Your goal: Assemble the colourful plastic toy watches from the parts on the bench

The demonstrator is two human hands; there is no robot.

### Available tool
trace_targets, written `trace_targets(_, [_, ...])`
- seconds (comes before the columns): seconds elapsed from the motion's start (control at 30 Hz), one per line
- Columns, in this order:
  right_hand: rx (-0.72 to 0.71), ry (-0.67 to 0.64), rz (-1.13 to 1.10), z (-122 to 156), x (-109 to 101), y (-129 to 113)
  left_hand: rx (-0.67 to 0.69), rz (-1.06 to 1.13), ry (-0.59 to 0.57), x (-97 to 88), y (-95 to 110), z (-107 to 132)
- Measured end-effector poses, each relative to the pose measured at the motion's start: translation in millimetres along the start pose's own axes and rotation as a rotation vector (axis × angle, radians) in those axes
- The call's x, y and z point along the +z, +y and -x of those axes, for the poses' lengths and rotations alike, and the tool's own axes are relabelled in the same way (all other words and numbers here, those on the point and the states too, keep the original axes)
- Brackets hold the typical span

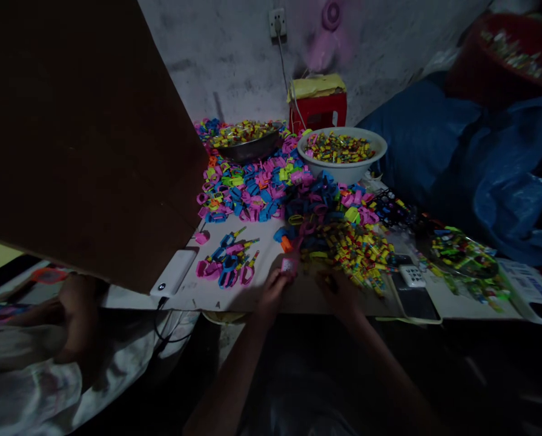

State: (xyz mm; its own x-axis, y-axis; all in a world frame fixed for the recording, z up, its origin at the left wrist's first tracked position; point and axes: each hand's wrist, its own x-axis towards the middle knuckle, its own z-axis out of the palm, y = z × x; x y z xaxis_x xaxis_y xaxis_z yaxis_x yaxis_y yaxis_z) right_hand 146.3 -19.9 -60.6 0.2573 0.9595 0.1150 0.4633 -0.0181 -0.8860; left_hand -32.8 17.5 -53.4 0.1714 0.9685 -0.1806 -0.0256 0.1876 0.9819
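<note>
My left hand (271, 290) is closed on a pink toy watch (289, 266) with a pale square face, just above the table's front part. My right hand (338, 293) lies in shadow at the near edge of a pile of small yellow wrapped candies (361, 251). Its fingers are curled together, and what is between them is too dark to make out. A blue and orange plastic piece (285, 239) lies just beyond my left hand. To the left rests a group of pink and blue toy watches (228, 260) with candy strips in them.
Behind lies a heap of colourful plastic watches (257, 188), with a metal bowl (247, 150) and a white basin (343, 172) of candies. A large brown board (93, 151) stands left, by a white power bank (174, 272). Phones (418, 303) lie right. Another person's arm (77, 315) is at far left.
</note>
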Motion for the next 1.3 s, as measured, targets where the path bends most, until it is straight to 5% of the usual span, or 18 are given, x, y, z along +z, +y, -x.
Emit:
trace_targets(0.2, [0.031, 0.061, 0.065, -1, -10, 3, 0.16, -0.075, 0.003, -0.7, 19, 21])
trace_targets(0.4, [-0.089, -0.228, -0.19, 26, -10, -36, 0.458, -0.479, -0.201, 0.5, 40, 58])
trace_targets(0.47, [-0.099, -0.183, -0.166, 32, -11, -44, 0.339, -0.306, -0.218, 3.5, 39, 66])
trace_targets(0.63, [-0.235, -0.088, 0.001, 54, -10, -49, -0.207, 0.521, -0.252, 18.2, 29, 75])
trace_targets(0.77, [-0.422, -0.199, 0.032, 78, -15, -48, -0.295, 0.7, -0.164, 22.1, 34, 79])
trace_targets(0.93, [-0.295, -0.084, -0.044, 89, -35, -53, -0.193, 0.476, -0.079, 13.7, 50, 85])
trace_targets(1.03, [-0.359, -0.083, -0.068, 85, -42, -62, -0.121, 0.207, -0.155, 12.1, 63, 92])
trace_targets(1.2, [-0.342, -0.125, -0.118, 84, -45, -72, 0.207, -0.222, -0.295, 12.4, 85, 102])
trace_targets(1.3, [-0.355, -0.101, -0.094, 84, -50, -70, 0.205, -0.376, -0.372, 8.3, 93, 106])
